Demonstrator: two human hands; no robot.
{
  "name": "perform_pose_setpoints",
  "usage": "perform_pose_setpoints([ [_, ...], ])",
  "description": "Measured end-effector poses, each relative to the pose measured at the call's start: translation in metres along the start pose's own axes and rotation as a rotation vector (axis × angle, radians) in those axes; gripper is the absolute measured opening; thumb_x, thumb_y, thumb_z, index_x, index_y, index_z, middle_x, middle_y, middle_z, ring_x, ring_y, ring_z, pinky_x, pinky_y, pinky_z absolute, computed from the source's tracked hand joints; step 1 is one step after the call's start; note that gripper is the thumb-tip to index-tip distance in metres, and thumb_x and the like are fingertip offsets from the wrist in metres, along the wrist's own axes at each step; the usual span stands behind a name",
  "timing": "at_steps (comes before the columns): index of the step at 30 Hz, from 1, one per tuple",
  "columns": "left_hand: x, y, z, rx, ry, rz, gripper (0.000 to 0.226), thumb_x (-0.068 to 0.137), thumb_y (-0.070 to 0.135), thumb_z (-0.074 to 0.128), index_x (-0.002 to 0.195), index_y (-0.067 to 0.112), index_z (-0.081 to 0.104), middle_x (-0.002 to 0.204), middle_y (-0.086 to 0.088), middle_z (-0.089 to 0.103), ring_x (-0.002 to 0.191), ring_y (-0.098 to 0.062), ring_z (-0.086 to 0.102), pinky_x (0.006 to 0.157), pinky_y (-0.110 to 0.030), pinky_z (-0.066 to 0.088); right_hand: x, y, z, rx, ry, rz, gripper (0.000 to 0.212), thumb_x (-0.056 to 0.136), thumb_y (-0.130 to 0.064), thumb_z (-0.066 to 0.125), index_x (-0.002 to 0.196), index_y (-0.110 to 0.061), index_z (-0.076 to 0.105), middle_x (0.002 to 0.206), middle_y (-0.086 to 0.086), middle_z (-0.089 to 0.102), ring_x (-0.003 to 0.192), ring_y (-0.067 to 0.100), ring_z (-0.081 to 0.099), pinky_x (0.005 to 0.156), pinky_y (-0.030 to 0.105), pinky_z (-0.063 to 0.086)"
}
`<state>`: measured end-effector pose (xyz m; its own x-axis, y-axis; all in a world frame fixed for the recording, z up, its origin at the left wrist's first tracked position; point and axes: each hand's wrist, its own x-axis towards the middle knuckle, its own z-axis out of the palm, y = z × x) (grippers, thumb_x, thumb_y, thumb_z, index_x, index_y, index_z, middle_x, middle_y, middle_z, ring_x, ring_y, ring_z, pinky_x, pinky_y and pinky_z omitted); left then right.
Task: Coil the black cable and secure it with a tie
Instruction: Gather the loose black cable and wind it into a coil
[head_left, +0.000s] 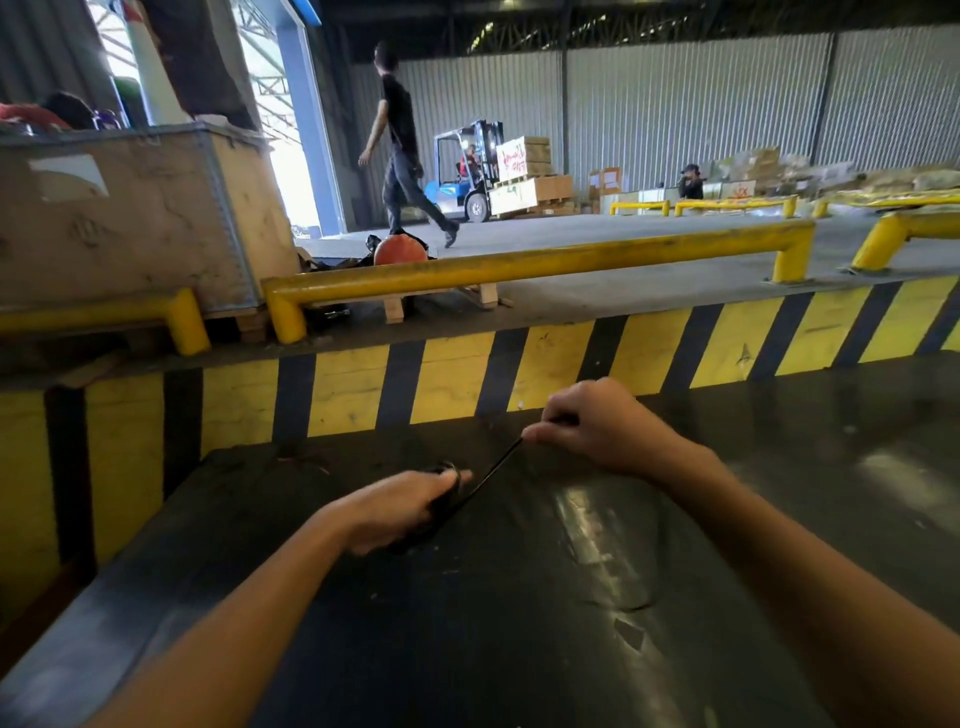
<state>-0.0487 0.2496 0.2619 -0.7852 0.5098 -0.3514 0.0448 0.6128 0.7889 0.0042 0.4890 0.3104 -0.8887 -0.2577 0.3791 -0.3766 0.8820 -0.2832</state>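
Note:
My left hand (402, 509) is closed around a bundle of coiled black cable (441, 512) just above the dark table (519, 623). A thin black strand (496, 465), cable end or tie, runs taut from the bundle up to the right. My right hand (597, 426) pinches the far end of that strand between thumb and fingers. Most of the coil is hidden inside my left fist, and the dark tabletop makes its outline hard to read.
A yellow and black striped wall (467, 374) stands right behind the table. Above it run yellow guard rails (519, 265). A wooden crate (130, 218) sits at the left. Farther back a person (400, 145) walks past a forklift (467, 171).

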Motion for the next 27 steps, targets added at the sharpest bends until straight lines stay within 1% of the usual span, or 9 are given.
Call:
perform_pose_setpoints([
  [2,-0.005,0.001,0.013,-0.067,-0.190,-0.034,0.044,0.096,0.049,0.027,0.135,0.034,0.041,0.120,-0.002,0.048,0.107,-0.026,0.052,0.083,-0.040,0.048,0.005,0.011,0.000,-0.007,0.122,0.046,0.028,0.084,-0.042,0.062,0.085,-0.014,0.066,0.069,-0.009,0.053,0.062,0.000,0.049,0.056,0.018,0.035],
  [4,-0.010,0.004,0.022,-0.192,-0.352,0.020,0.039,0.097,0.048,0.024,0.132,0.043,0.040,0.130,0.005,0.046,0.121,-0.026,0.050,0.089,-0.044,0.048,0.002,0.018,0.014,0.041,0.191,0.100,0.028,0.085,-0.043,0.061,0.083,-0.015,0.065,0.067,-0.010,0.052,0.059,-0.001,0.049,0.055,0.018,0.035],
  [8,-0.023,0.018,0.019,-0.658,-0.499,0.184,0.047,0.094,0.050,0.024,0.132,0.040,0.049,0.140,-0.004,0.053,0.123,-0.032,0.054,0.092,-0.055,0.049,-0.018,0.018,0.057,0.227,0.164,0.166,0.033,0.094,-0.042,0.045,0.075,-0.020,0.061,0.060,-0.006,0.057,0.052,0.009,0.056,0.052,0.017,0.039],
  [12,-0.030,0.041,0.011,-0.962,-0.309,0.403,0.048,0.093,0.049,0.027,0.131,0.035,0.052,0.138,-0.007,0.055,0.118,-0.032,0.059,0.091,-0.058,0.049,-0.051,-0.011,0.098,0.357,-0.095,0.126,0.035,0.097,-0.041,0.035,0.069,-0.028,0.053,0.065,0.000,0.058,0.059,0.018,0.058,0.056,0.025,0.046],
  [15,-0.018,0.045,0.014,-1.009,-0.072,0.442,0.046,0.096,0.046,0.024,0.136,0.034,0.043,0.149,-0.005,0.039,0.128,-0.029,0.047,0.094,-0.058,0.042,-0.061,-0.038,0.103,0.306,-0.231,0.036,0.032,0.097,-0.043,0.035,0.068,-0.033,0.043,0.069,-0.001,0.057,0.059,0.015,0.055,0.060,0.030,0.046],
  [17,-0.010,0.041,0.014,-0.960,0.088,0.429,0.046,0.098,0.044,0.023,0.141,0.032,0.037,0.153,-0.006,0.031,0.136,-0.030,0.035,0.098,-0.059,0.035,-0.061,-0.049,0.089,0.233,-0.293,-0.025,0.031,0.098,-0.040,0.036,0.067,-0.033,0.038,0.065,-0.006,0.049,0.055,0.008,0.047,0.059,0.029,0.041],
  [20,-0.007,0.033,0.011,-0.533,0.167,0.305,0.042,0.100,0.039,0.022,0.136,0.030,0.041,0.144,-0.004,0.040,0.136,-0.030,0.033,0.107,-0.054,0.026,-0.053,-0.050,0.052,0.112,-0.302,-0.099,0.021,0.097,-0.037,0.041,0.079,-0.030,0.049,0.066,-0.011,0.049,0.057,0.002,0.049,0.061,0.023,0.043],
  [24,-0.009,0.014,0.017,-0.040,-0.050,0.067,0.047,0.097,0.048,0.027,0.139,0.030,0.040,0.127,-0.008,0.048,0.110,-0.023,0.052,0.101,-0.046,0.039,-0.033,-0.036,-0.004,0.014,-0.153,-0.146,0.017,0.092,-0.033,0.052,0.094,-0.020,0.063,0.073,-0.011,0.058,0.065,0.001,0.057,0.064,0.016,0.048],
  [27,-0.018,0.012,0.031,-0.124,-0.286,0.053,0.046,0.096,0.051,0.020,0.135,0.037,0.042,0.132,-0.004,0.048,0.104,-0.022,0.061,0.086,-0.037,0.045,-0.023,-0.021,-0.020,0.095,0.052,-0.122,0.013,0.090,-0.031,0.055,0.088,-0.023,0.064,0.068,-0.017,0.053,0.063,-0.004,0.052,0.059,0.010,0.039],
])
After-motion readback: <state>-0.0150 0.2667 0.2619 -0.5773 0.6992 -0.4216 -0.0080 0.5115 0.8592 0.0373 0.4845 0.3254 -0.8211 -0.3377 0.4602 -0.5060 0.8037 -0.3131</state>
